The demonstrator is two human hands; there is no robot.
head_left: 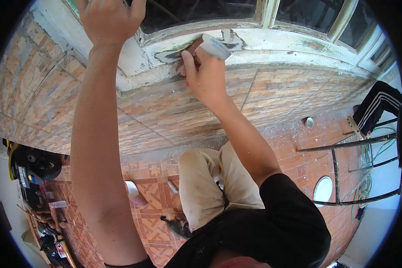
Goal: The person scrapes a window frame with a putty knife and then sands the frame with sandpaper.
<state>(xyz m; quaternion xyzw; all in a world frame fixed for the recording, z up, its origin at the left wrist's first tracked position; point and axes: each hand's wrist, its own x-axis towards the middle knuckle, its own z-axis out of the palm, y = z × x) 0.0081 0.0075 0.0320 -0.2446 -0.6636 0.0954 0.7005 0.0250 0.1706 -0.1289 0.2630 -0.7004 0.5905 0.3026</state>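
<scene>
My right hand [205, 80] pinches a folded piece of sandpaper [215, 47], its pale printed back curling up and its reddish-brown side low against the wood. It presses on the lower rail of a white window frame [263, 47], where the paint is worn and dark patches show. Higher up on the left, my left hand [109, 20] rests by the frame's upright with thumb and fingers apart. Its fingertips are cut off by the top edge, and I see nothing held in it.
Below the window is a stone-patterned tiled wall [187, 107]. A cat [177, 227] lies by my knees. At right are a black metal frame [344, 145], a white round lid [322, 190], a small can [309, 122] and another person's striped trouser leg [377, 107]. Clutter including wheels [44, 167] lines the left.
</scene>
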